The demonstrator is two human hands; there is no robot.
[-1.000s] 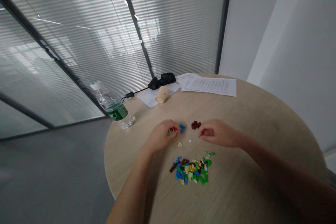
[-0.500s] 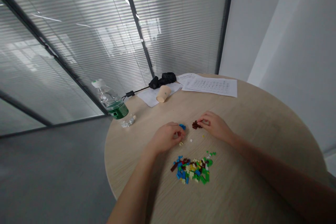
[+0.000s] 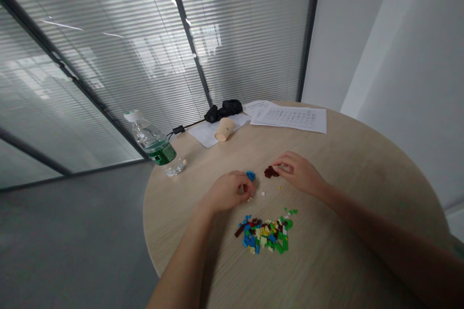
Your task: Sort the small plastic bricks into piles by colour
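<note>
Brown bricks [image 3: 270, 172] sit in a small heap on the counter [image 3: 348, 154], right at the fingertips of my right hand [image 3: 299, 174] and to its left. That hand is narrow, thumb and forefinger drawn close together at the heap's edge; I cannot tell whether a piece is pinched between them. My left hand [image 3: 230, 191] is curled, thumb and fingers rounded toward each other, and whether it holds anything I cannot tell either. Just beyond its fingers lies a cluster of blue bricks [image 3: 250, 175], and a cream piece [image 3: 250, 198] shows just under its fingertips. Between my two hands are a single white piece [image 3: 263, 194] and, closer to the right one, a tiny yellow piece [image 3: 279, 188]. Nearer to me than both hands spreads a mixed pile of bricks [image 3: 264, 235] in green, blue, yellow, cream and brown. Well beyond my left hand a paper cup [image 3: 224, 129] lies on its side, with a black bundle [image 3: 223, 110] behind it; a water bottle [image 3: 155, 147] stands farther left. Printed sheets [image 3: 290, 119] lie well beyond my right hand.
</note>
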